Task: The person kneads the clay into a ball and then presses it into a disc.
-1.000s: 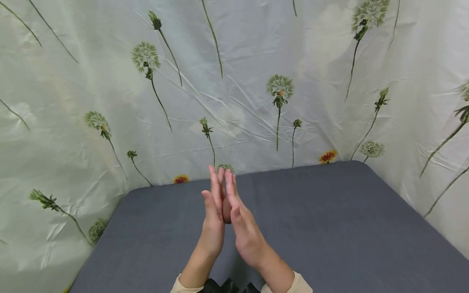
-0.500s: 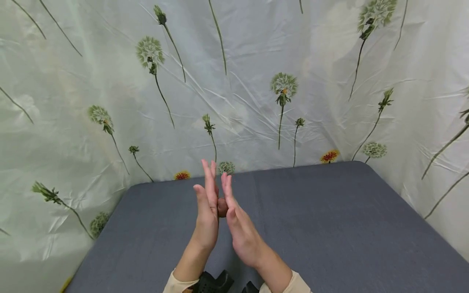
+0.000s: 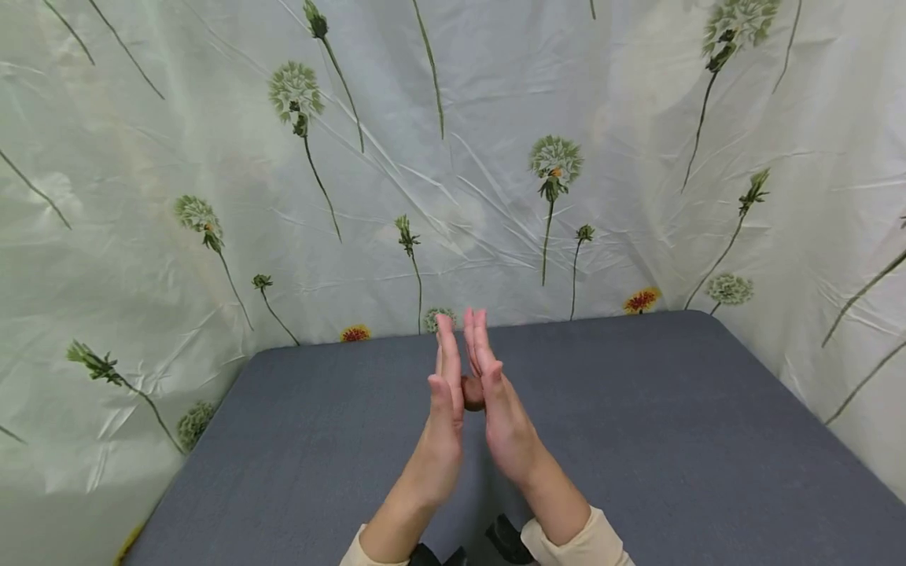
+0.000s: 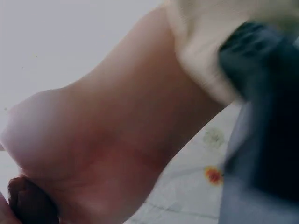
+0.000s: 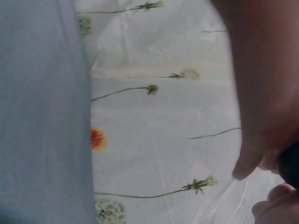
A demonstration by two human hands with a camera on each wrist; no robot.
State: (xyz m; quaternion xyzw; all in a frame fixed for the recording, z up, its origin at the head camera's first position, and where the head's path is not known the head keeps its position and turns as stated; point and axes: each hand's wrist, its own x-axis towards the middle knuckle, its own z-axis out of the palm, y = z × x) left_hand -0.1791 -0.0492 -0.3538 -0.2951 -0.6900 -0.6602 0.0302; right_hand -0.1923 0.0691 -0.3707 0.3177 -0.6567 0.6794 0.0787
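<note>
A small brown rounded lump [image 3: 473, 393], of a kind I cannot make out, sits between my two palms above the table. My left hand [image 3: 444, 413] presses it from the left, its fingers straight and pointing up and forward. From the other side my right hand [image 3: 506, 417] presses against it, also with straight fingers. In the left wrist view the dark lump [image 4: 32, 203] touches the palm at the lower left and shows a crease. Only a dark edge of the lump [image 5: 291, 165] appears in the right wrist view.
A table with a dark grey cover [image 3: 637, 424] lies under the hands. Behind it and at both sides hangs a pale curtain [image 3: 481, 189] printed with dandelions. Black wrist gear [image 3: 510, 539] sits near the cream sleeves [image 3: 580, 542].
Both hands have shifted to the right in the head view, with the brown lump still between the palms. The fingertips, uneven half a second ago, now stand nearly level. The view has tilted slightly.
</note>
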